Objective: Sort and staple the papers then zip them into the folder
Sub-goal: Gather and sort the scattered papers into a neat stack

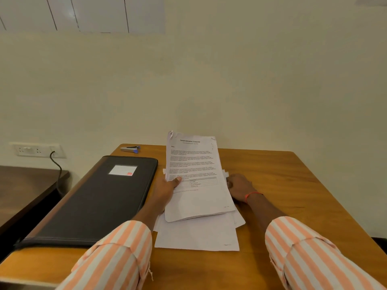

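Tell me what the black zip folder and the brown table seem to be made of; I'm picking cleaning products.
The black zip folder looks like matte faux leather or textured vinyl: fine grain, soft sheen, stitched edge. Real leather can't be ruled out. The brown table appears to be wood or wood-look laminate with a smooth satin finish: faint grain streaks and a soft reflection.

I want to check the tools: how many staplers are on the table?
1. The stapler lies at the table's far left corner, beyond the black folder. Papers could hide another.
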